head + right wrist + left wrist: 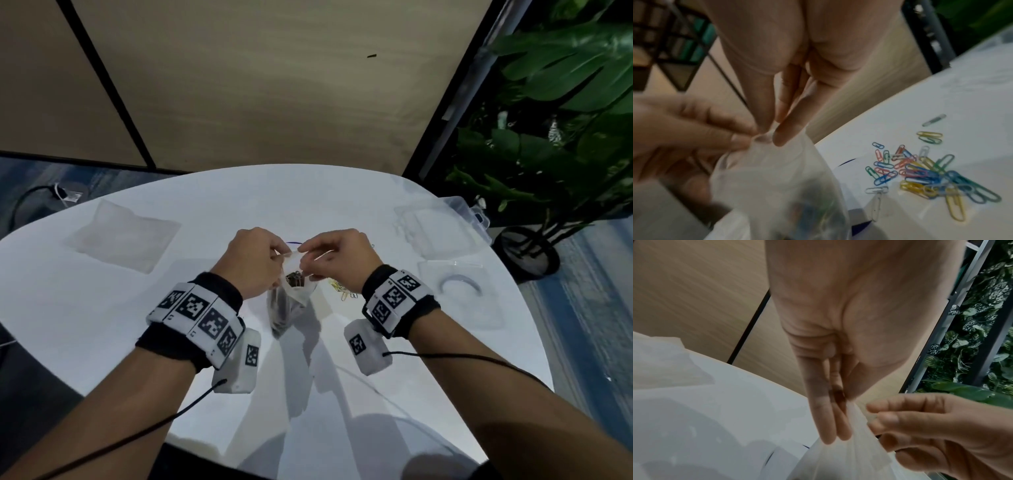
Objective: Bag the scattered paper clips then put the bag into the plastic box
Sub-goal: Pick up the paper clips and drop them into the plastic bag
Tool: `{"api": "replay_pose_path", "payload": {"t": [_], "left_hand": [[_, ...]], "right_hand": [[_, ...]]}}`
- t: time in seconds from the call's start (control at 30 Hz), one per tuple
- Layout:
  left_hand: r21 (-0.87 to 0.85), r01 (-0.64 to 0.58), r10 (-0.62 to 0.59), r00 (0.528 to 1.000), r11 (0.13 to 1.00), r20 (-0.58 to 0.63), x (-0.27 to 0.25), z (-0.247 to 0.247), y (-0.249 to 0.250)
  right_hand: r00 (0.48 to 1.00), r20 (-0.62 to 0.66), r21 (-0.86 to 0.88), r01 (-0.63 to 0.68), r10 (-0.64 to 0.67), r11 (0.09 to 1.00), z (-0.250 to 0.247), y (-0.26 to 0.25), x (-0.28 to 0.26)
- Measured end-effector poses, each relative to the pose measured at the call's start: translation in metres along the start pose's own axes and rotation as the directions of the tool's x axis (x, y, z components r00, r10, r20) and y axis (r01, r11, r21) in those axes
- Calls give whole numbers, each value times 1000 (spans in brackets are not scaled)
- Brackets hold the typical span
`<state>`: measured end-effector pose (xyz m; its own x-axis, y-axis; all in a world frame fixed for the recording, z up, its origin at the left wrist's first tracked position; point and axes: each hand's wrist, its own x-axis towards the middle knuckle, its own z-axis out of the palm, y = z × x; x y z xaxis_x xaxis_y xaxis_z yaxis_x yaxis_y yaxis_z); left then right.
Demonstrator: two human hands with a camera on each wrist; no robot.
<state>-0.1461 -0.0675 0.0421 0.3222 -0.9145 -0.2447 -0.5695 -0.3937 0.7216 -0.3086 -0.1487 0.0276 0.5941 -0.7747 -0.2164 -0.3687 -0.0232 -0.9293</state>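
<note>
A small clear plastic bag (294, 294) hangs above the middle of the white table (102, 308), with several paper clips inside at its bottom. My left hand (255, 260) pinches the left side of the bag's top edge and my right hand (337, 258) pinches the right side. In the left wrist view the left fingers (830, 423) press on the bag (846, 456). The right wrist view shows the right fingertips (785, 134) gripping the bag's (774, 183) rim. A pile of coloured paper clips (925, 172) lies on the table to the right, partly hidden behind my right wrist in the head view.
A clear plastic box (442, 229) with its lid open sits at the table's right edge. Another flat clear bag (466, 291) lies in front of it, and a stack of clear bags (120, 236) at the left. A potted plant (548, 154) stands beyond the right edge.
</note>
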Motion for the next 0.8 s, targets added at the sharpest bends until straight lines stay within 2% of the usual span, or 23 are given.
{"api": "replay_pose_path", "payload": {"t": [0.1,0.13,0.17,0.2,0.27,0.3,0.37,0.47,0.57,0.7,0.8], "left_hand": [[-28,21,-22,999,999,-31,0,-8,-8],[-38,28,-30,999,999,-44,1,-11,-11],[-44,33,-36,998,998,-57,0,-15,-14],[-45,36,-39,997,998,-69,0,-20,-17],[-34,31,-34,996,999,-86,-3,-28,-22],[-30,28,-31,995,999,-91,-4,-31,-25],[-31,28,-30,995,999,-97,-5,-35,-28],[-34,42,-45,994,999,-99,-3,-39,-32],[-45,49,-53,994,998,-101,1,-39,-31],[-29,28,-30,996,999,-84,1,-34,-22],[7,9,-8,998,1000,-62,0,-30,-17]], "right_hand": [[997,-67,101,-24,31,995,-21,11,12],[992,-112,72,-59,66,996,-30,22,18],[982,-152,-31,-118,112,992,-41,36,26],[971,-180,-221,-194,155,956,-52,53,35],[936,-218,-576,-353,278,737,-67,85,47],[911,-248,-635,-410,330,654,-70,98,52],[887,-289,-636,-458,359,621,-67,114,60],[909,-291,-657,-418,300,628,-48,112,77],[945,-207,-724,-321,252,611,-25,101,95],[982,39,-834,-70,184,548,4,79,96],[950,245,-882,135,195,452,13,77,81]]}}
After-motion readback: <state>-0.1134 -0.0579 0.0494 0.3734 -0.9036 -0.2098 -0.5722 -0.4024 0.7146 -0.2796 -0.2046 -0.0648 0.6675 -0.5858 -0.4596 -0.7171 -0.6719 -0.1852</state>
